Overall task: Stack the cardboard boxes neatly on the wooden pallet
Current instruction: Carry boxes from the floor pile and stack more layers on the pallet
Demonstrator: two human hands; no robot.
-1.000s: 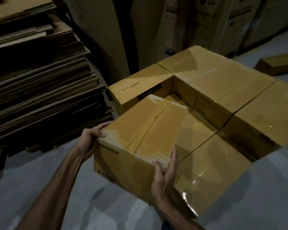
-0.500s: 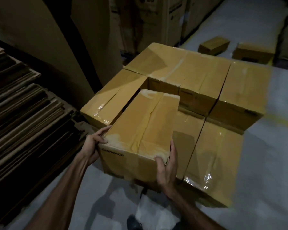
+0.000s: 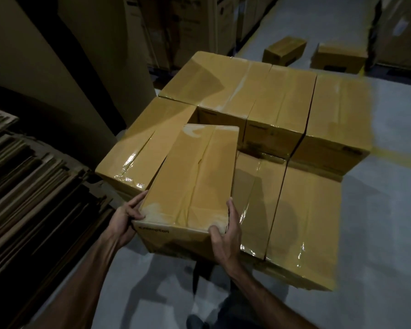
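I hold a taped cardboard box [image 3: 195, 176] marked "Crompton" over the near left of a stack of like boxes [image 3: 282, 100]. My left hand [image 3: 126, 219] grips its near left corner, fingers curled on the side. My right hand [image 3: 228, 236] grips the near right corner, thumb on the top edge. The held box overlaps a lower box [image 3: 301, 217] to its right and sits beside a higher box [image 3: 142, 148] on its left. The pallet under the stack is hidden.
A tall pile of flattened cardboard sheets [image 3: 29, 181] fills the left. Large cartons [image 3: 188, 24] stand behind the stack. Two small boxes [image 3: 285, 49] lie on the grey floor [image 3: 377, 222] at the far right. My shoe [image 3: 195, 322] shows at the bottom.
The view has swung so the stack sits more square ahead. The held box has moved forward and lower over the near left of the stack; both hands keep their grip.
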